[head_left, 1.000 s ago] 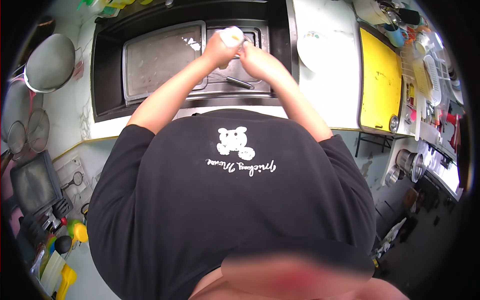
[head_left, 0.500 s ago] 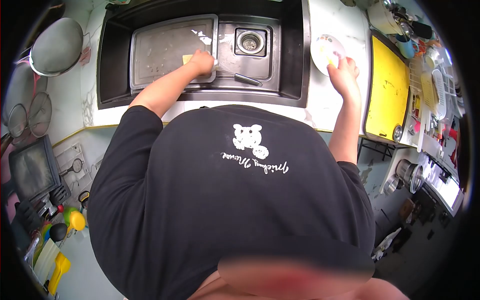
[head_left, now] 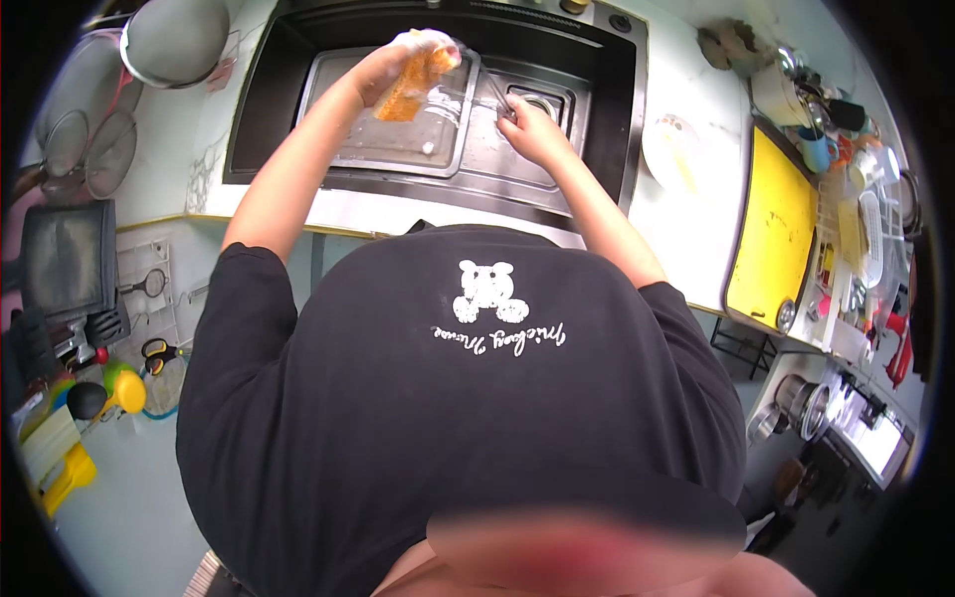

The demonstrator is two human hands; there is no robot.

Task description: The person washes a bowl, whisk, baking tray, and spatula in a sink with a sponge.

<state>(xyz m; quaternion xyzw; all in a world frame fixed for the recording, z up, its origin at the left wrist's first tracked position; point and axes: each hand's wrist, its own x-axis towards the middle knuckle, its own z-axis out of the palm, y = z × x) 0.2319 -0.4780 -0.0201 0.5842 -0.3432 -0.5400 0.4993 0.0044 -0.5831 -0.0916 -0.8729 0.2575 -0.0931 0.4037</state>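
Note:
Over the sink [head_left: 239,149], my left hand [head_left: 383,75] is closed around an orange-yellow sponge cloth [head_left: 401,99], with white foam on the fingers. My right hand [head_left: 537,131] grips the metal handle of what looks like a whisk [head_left: 499,95]; its head end points toward the cloth and is hard to make out. Beneath my left hand lies a grey rectangular tray [head_left: 363,154] with water and foam on it. Right of the tray, the drain [head_left: 540,102] is partly hidden by my right hand.
A white plate [head_left: 662,149] rests on the counter right of the sink, beside a yellow cutting board [head_left: 771,224]. Utensil holders and a dish rack crowd the far right. Strainers [head_left: 177,40] and pans hang at the left.
My right hand has left the plate and moved left to the whisk handle. My left hand has risen farther back over the sink, with the cloth hanging from it and foam now visible.

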